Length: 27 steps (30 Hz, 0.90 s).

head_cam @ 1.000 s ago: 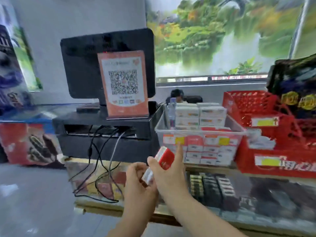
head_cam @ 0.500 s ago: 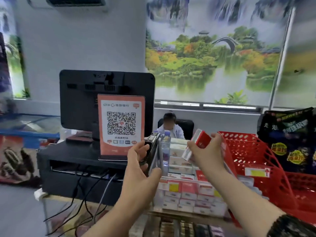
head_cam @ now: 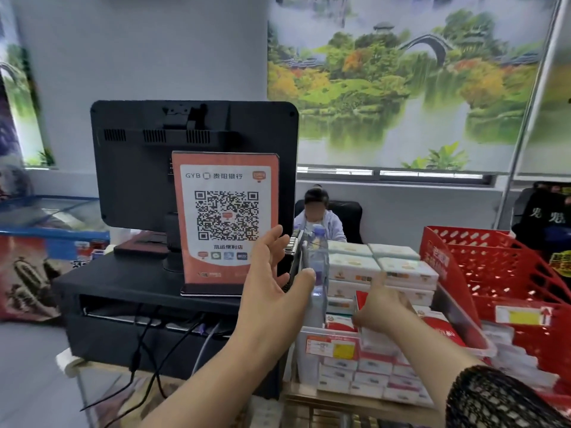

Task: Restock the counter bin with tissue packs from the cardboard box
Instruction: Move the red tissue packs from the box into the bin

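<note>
The right hand [head_cam: 383, 307], its wrist coming out of a black mesh sleeve [head_cam: 494, 403], reaches down into the near part of the clear plastic bin [head_cam: 457, 316] on the tabletop [head_cam: 312, 398]. Its grip is closed on a small red-and-white tissue pack [head_cam: 359, 299]: the thumb presses the pack's near left side, the other fingers wrap the far side, and the index finger sticks upward. The hand is motion-blurred, and only the pack's left edge shows past it. The pack is low inside the bin, just above the red-and-white packs [head_cam: 370, 366] already stacked there and just near of the taller stack of white packs with green tops [head_cam: 370, 267] at the bin's far side. The left hand [head_cam: 272, 273] hovers to the left of the bin, its grip spread wide and holding nothing; the fingers overlap the lower right corner of the orange QR-code sign [head_cam: 227, 217], and the thumb tip lies in front of the clear water bottle with a purple cap [head_cam: 318, 261] standing at the bin's left wall. Behind the sign stands a black monitor [head_cam: 148, 168] on a black base unit [head_cam: 123, 291]. A red plastic basket [head_cam: 509, 273] sits just right of the bin. Far behind, a person [head_cam: 318, 217] sits in a dark chair.
</note>
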Tool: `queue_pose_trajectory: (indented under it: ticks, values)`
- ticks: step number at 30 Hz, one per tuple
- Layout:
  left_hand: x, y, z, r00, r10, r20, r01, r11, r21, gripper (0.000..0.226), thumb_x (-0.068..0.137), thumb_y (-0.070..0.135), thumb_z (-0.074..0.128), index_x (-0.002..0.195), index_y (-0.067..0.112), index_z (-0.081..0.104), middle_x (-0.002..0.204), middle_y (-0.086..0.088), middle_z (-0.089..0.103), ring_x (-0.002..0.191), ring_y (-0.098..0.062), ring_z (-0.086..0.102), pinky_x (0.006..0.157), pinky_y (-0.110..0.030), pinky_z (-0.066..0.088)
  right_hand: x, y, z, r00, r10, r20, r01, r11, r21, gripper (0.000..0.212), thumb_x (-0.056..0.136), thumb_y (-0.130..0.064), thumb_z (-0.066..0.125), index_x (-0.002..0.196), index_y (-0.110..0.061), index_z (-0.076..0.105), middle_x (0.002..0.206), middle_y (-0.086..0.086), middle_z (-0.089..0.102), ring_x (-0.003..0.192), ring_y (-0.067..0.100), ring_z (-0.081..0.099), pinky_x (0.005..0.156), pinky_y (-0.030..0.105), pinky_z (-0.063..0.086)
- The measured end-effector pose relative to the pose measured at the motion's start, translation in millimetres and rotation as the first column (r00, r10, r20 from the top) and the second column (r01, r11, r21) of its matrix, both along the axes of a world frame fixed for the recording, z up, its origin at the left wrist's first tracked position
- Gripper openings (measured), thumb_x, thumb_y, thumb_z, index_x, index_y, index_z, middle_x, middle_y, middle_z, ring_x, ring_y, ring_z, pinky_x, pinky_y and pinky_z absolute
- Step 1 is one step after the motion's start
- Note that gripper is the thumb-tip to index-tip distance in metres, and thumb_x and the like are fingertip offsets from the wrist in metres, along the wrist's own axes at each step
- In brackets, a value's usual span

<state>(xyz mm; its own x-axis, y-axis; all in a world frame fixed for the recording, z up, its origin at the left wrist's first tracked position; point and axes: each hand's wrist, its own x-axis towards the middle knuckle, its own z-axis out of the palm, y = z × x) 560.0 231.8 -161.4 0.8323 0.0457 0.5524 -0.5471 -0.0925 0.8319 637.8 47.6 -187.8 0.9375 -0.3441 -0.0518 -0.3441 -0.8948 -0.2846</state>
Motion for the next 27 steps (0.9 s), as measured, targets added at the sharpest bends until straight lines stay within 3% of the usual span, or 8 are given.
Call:
queue_pose_trajectory:
  ticks: [4, 9, 12, 15, 19, 21, 24, 27]
  values:
    - [5.4, 1.2, -2.2, 1.000, 0.003, -0.009, -0.002, 1.000, 0.009, 0.064, 0.077, 0.030, 0.062, 0.135, 0.041, 0.036, 0.135, 0.021, 0.047, 0.125, 0.010, 0.042, 0.082, 0.003, 0.038, 5.4, 4.8, 0.6, 0.993, -0.034, -0.109, 0.022, 0.993, -0.113, 0.077, 0.081, -0.037, 0.065, 0.144, -0.016, 0.027, 0.133, 0.014, 0.045, 0.116, 0.031, 0.050, 0.086, 0.036, 0.048]
    - [8.9, 5.4, 2.6, 0.999, 0.012, -0.039, -0.011, 1.000, 0.019, 0.058, 0.087, 0.016, 0.062, 0.131, 0.045, 0.038, 0.135, 0.021, 0.048, 0.125, 0.009, 0.043, 0.083, 0.003, 0.039, 7.4, 4.0, -3.7, 0.982, -0.094, -0.162, 0.060, 0.977, -0.206, 0.083, 0.077, -0.053, 0.068, 0.140, -0.009, 0.037, 0.136, 0.017, 0.037, 0.116, 0.031, 0.047, 0.085, 0.035, 0.047]
    - [7.8, 5.1, 3.2, 0.998, 0.025, -0.060, -0.024, 1.000, 0.010, 0.055, 0.088, 0.014, 0.060, 0.130, 0.043, 0.038, 0.135, 0.018, 0.048, 0.127, 0.006, 0.042, 0.082, 0.004, 0.039, 4.8, 4.6, -2.1, 0.995, -0.093, -0.026, 0.089, 0.987, -0.135, 0.086, 0.071, -0.068, 0.064, 0.131, -0.011, 0.044, 0.125, 0.016, 0.042, 0.108, 0.029, 0.049, 0.081, 0.035, 0.047]
    - [3.4, 2.0, -1.0, 0.995, 0.036, -0.097, -0.036, 0.999, 0.005, 0.055, 0.089, 0.016, 0.059, 0.133, 0.042, 0.037, 0.135, 0.018, 0.048, 0.127, 0.004, 0.042, 0.080, -0.003, 0.040, 0.1, 9.1, 3.2, 0.989, -0.065, 0.132, 0.071, 0.997, -0.037, 0.088, 0.073, -0.074, 0.055, 0.131, -0.009, 0.044, 0.126, 0.017, 0.043, 0.107, 0.031, 0.050, 0.073, 0.036, 0.044]
    - [-6.9, -6.2, -5.6, 0.990, 0.071, -0.124, -0.070, 0.998, 0.009, 0.056, 0.088, 0.019, 0.060, 0.134, 0.040, 0.037, 0.135, 0.017, 0.049, 0.127, 0.000, 0.042, 0.077, -0.004, 0.037, -10.8, 18.0, 13.2, 0.930, -0.008, 0.368, -0.091, 0.963, 0.252, 0.077, 0.077, -0.070, 0.052, 0.126, -0.011, 0.050, 0.127, 0.014, 0.051, 0.108, 0.031, 0.052, 0.075, 0.034, 0.039]
    - [-11.5, -10.0, -6.3, 0.988, 0.091, -0.124, -0.091, 0.996, 0.006, 0.057, 0.087, 0.020, 0.061, 0.136, 0.038, 0.038, 0.134, 0.016, 0.050, 0.125, -0.001, 0.044, 0.077, -0.005, 0.037, -20.1, 25.5, 20.0, 0.896, 0.003, 0.443, -0.224, 0.866, 0.447, 0.071, 0.081, -0.066, 0.048, 0.130, -0.015, 0.048, 0.131, 0.011, 0.051, 0.115, 0.029, 0.049, 0.085, 0.035, 0.038]
    - [-21.5, -14.9, -4.4, 0.984, 0.133, -0.119, -0.132, 0.991, 0.013, 0.056, 0.087, 0.021, 0.060, 0.137, 0.035, 0.038, 0.131, 0.013, 0.051, 0.123, -0.004, 0.047, 0.084, -0.010, 0.038, -37.1, 40.0, 31.6, 0.876, 0.020, 0.482, -0.390, 0.619, 0.682, 0.066, 0.085, -0.066, 0.039, 0.134, -0.022, 0.046, 0.135, 0.006, 0.050, 0.121, 0.026, 0.046, 0.097, 0.035, 0.033]
    - [-36.8, -18.8, -0.8, 0.975, 0.160, -0.154, -0.164, 0.986, -0.010, 0.055, 0.089, 0.020, 0.059, 0.139, 0.029, 0.038, 0.132, 0.008, 0.052, 0.123, -0.009, 0.049, 0.099, -0.028, 0.045, -62.3, 53.4, 41.8, 0.871, 0.006, 0.492, -0.462, 0.353, 0.814, 0.063, 0.087, -0.063, 0.037, 0.134, -0.023, 0.045, 0.137, 0.004, 0.048, 0.125, 0.025, 0.045, 0.107, 0.050, 0.033]
